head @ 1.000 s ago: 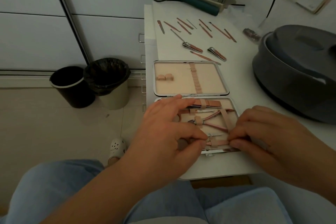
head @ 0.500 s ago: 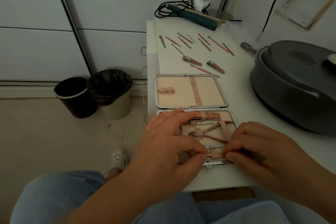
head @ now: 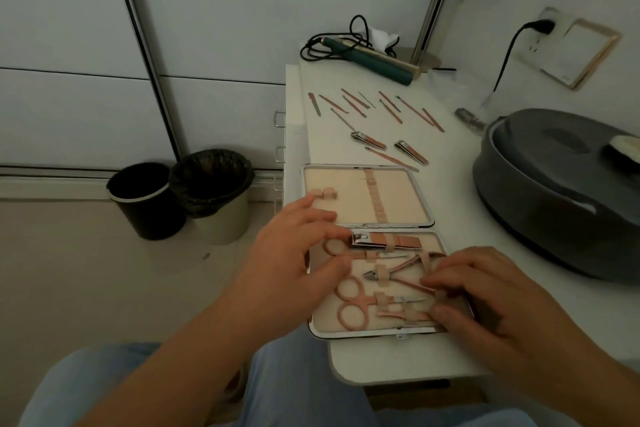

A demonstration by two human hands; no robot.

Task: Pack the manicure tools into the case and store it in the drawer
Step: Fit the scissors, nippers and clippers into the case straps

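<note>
The manicure case (head: 367, 204) is laid open on the near part of the white table (head: 446, 191), its far half nearly bare and its near half holding tools under straps. In the near half, a large nail clipper (head: 386, 241) is strapped along the far edge, small scissors (head: 349, 250) are tucked just nearer, a cuticle nipper (head: 398, 274) is seated in the middle, and a larger pair of scissors (head: 360, 303) is placed at the near left.

The left hand (head: 291, 253) is spread over the left edge of the case, fingers loosely extended and holding nothing. The right hand (head: 485, 295) is rested on the right side of the near half, its fingers bent down onto the straps and tool ends there; whether anything is pinched cannot be told.

Farther along the table, two smaller nail clippers (head: 369, 140) are laid side by side, and beyond them a row of slim tools (head: 374, 104) is spread out. A dark round appliance (head: 561, 191) is seen at the right, a teal corded device (head: 370, 61) and a mirror stand (head: 433, 10) at the far end. Two bins (head: 180, 198) are stood on the floor at the left.
</note>
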